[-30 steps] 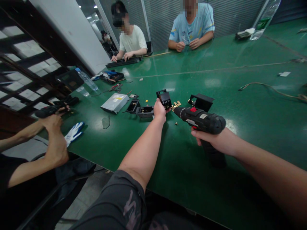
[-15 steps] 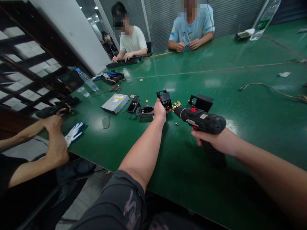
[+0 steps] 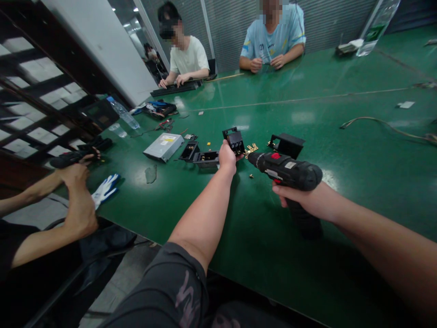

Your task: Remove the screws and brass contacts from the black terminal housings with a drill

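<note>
My left hand (image 3: 227,159) is closed round a small black plastic socket part (image 3: 234,139), held upright just above the green table (image 3: 259,237). My right hand (image 3: 307,200) grips the handle of a black cordless screwdriver (image 3: 287,169) with a red switch. Its tip points left at the side of the black part, close to my left fingers. Brass contact pieces (image 3: 251,148) lie just behind the tip, and a small brass screw (image 3: 251,176) lies on the table below it.
Black housings (image 3: 286,145) (image 3: 200,157) and a silver drive (image 3: 164,146) lie around my hands. A person at the left holds another driver (image 3: 70,158) beside a blue-white glove (image 3: 105,188). Two people sit at the far edge. A cable (image 3: 382,124) runs at the right.
</note>
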The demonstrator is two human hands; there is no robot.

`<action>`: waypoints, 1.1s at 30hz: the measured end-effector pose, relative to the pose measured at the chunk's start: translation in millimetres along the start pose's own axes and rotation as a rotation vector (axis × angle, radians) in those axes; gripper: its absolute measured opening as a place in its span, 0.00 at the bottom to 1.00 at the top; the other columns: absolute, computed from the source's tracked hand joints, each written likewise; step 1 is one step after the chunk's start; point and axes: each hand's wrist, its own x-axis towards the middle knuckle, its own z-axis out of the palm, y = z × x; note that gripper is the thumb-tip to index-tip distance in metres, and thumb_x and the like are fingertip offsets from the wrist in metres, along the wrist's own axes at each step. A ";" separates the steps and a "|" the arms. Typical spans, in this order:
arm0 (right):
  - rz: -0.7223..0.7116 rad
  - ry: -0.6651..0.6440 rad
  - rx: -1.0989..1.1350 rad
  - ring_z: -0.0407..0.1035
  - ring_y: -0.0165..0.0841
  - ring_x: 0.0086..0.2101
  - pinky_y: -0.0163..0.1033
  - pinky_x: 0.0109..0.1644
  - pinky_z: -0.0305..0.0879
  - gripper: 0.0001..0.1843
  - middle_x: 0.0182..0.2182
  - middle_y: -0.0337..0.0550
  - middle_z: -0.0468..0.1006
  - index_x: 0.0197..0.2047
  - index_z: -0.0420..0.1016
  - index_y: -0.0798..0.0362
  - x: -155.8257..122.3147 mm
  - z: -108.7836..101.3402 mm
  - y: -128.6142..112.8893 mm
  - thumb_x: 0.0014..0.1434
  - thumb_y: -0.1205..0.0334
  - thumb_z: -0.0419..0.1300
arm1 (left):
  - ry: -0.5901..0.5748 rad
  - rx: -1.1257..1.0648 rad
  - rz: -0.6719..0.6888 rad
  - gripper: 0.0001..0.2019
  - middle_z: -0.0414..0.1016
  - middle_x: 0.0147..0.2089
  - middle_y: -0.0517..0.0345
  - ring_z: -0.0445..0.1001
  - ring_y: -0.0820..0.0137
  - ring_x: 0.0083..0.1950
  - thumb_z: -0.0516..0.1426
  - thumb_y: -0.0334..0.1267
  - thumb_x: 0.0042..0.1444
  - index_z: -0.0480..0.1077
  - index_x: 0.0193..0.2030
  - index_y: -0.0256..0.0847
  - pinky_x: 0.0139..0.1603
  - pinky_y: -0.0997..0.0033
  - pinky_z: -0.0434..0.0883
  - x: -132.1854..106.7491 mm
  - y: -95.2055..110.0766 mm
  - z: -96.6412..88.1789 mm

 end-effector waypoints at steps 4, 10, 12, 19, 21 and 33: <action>0.005 0.009 0.001 0.76 0.38 0.24 0.45 0.32 0.77 0.13 0.25 0.36 0.81 0.44 0.78 0.45 1.0 1.1 2.5 0.63 0.48 0.72 | 0.002 0.002 0.000 0.27 0.85 0.46 0.47 0.84 0.62 0.42 0.49 0.59 0.82 0.82 0.54 0.42 0.36 0.68 0.81 -0.3 -0.2 0.1; 0.004 -0.004 -0.002 0.78 0.39 0.25 0.45 0.33 0.78 0.13 0.24 0.36 0.81 0.43 0.78 0.45 -0.2 -0.1 1.6 0.65 0.48 0.72 | 0.000 -0.007 0.003 0.26 0.84 0.44 0.48 0.84 0.63 0.40 0.50 0.58 0.82 0.81 0.52 0.42 0.35 0.67 0.80 0.5 -0.7 0.3; 0.002 0.001 -0.004 0.78 0.39 0.25 0.45 0.33 0.78 0.12 0.24 0.36 0.81 0.44 0.78 0.45 -0.5 0.0 1.4 0.65 0.48 0.72 | 0.010 -0.007 0.001 0.25 0.84 0.44 0.49 0.84 0.63 0.41 0.50 0.58 0.82 0.82 0.52 0.42 0.35 0.67 0.81 1.0 -1.1 0.1; 0.000 0.017 -0.015 0.77 0.39 0.24 0.45 0.33 0.77 0.13 0.25 0.36 0.81 0.44 0.79 0.45 0.3 0.7 1.6 0.63 0.48 0.72 | 0.008 -0.017 -0.003 0.26 0.84 0.45 0.48 0.84 0.63 0.41 0.51 0.59 0.81 0.82 0.53 0.41 0.34 0.68 0.81 4.2 -2.9 -0.4; 0.003 0.013 -0.014 0.78 0.39 0.24 0.45 0.33 0.78 0.13 0.25 0.36 0.81 0.44 0.79 0.45 0.1 0.2 1.1 0.63 0.48 0.72 | -0.001 -0.010 0.003 0.27 0.85 0.47 0.47 0.84 0.63 0.42 0.51 0.61 0.81 0.82 0.54 0.42 0.35 0.68 0.81 4.5 -3.1 -0.6; 0.007 0.003 -0.007 0.77 0.39 0.24 0.46 0.33 0.78 0.13 0.24 0.37 0.81 0.39 0.78 0.44 0.1 0.9 -1.8 0.64 0.47 0.73 | 0.000 0.006 -0.013 0.29 0.87 0.51 0.45 0.85 0.63 0.44 0.49 0.62 0.81 0.82 0.58 0.42 0.35 0.69 0.81 1.8 -1.4 -0.2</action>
